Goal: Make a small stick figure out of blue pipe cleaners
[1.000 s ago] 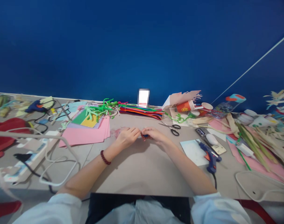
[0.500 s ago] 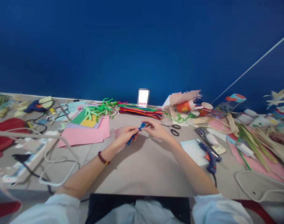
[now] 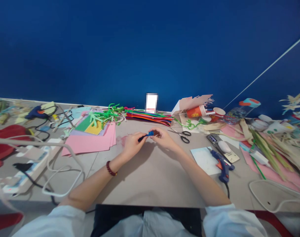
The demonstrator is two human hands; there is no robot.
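The blue pipe cleaner (image 3: 148,134) has swung up level, pinched in the closed grip of the left hand (image 3: 133,144) and right hand (image 3: 163,139).

Blue pipe cleaner (image 3: 147,134) now roughly level; downward slant gone

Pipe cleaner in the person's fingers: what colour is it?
The pipe cleaner is blue, best seen in the head view.
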